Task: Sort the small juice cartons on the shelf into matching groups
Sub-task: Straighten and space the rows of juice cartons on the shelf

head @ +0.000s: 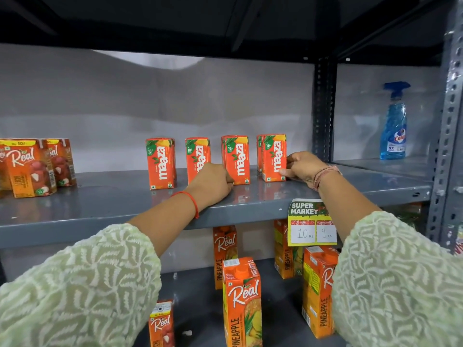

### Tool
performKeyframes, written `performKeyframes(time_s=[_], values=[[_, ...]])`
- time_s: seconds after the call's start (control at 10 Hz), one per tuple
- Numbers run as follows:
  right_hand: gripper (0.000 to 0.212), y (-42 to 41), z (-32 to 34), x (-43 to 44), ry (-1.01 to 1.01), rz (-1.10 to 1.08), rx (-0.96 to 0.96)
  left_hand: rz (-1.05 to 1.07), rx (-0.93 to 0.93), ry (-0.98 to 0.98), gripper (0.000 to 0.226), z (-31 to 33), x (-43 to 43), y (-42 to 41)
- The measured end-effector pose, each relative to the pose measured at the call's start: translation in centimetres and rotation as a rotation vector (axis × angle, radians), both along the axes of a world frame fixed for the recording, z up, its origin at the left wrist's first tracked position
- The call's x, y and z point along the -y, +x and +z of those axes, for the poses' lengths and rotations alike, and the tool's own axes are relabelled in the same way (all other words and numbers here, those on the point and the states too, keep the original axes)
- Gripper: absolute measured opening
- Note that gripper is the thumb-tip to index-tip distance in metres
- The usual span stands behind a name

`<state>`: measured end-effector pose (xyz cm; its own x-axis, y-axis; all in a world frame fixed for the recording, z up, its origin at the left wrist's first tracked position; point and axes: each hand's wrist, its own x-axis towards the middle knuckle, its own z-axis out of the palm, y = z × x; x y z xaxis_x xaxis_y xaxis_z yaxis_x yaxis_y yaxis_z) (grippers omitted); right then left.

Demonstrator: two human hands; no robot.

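Observation:
Small orange Maaza cartons stand in a row on the grey shelf (100, 209): one at the left (160, 162), a second (196, 154), a third (236, 159) and a rightmost one (273, 157) with another carton behind it. My left hand (213, 182) rests on the shelf, fingers curled against the lower left edge of the third carton and covering the bottom of the second. My right hand (302, 167) touches the right side of the rightmost carton with its fingertips. Small Real litchi cartons (30, 167) stand grouped at the far left.
A blue spray bottle (393, 126) stands on the neighbouring shelf at the right, past a perforated metal upright (323, 108). A price tag (310, 222) hangs from the shelf's front edge. Tall Real pineapple cartons (241, 301) stand on the shelf below.

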<state>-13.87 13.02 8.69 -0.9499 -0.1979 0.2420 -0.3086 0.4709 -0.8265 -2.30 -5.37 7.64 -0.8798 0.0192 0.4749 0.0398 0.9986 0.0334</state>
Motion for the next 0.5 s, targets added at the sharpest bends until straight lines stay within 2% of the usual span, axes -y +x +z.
performKeyframes(time_s=[0.2, 0.4, 0.5], values=[[0.044, -0.1, 0.1, 0.1, -0.004, 0.016, 0.005, 0.018, 0.015, 0.036, 0.035, 0.1, -0.2, 0.3], [0.053, 0.4, -0.5, 0.1, 0.069, -0.033, -0.053, 0.047, -0.138, 0.183, 0.029, -0.2, 1.4, 4.6], [0.049, 2.1, -0.7, 0.1, 0.286, -0.285, -0.208, 0.106, -0.3, 0.141, 0.03, -1.0, 4.2, 8.8]])
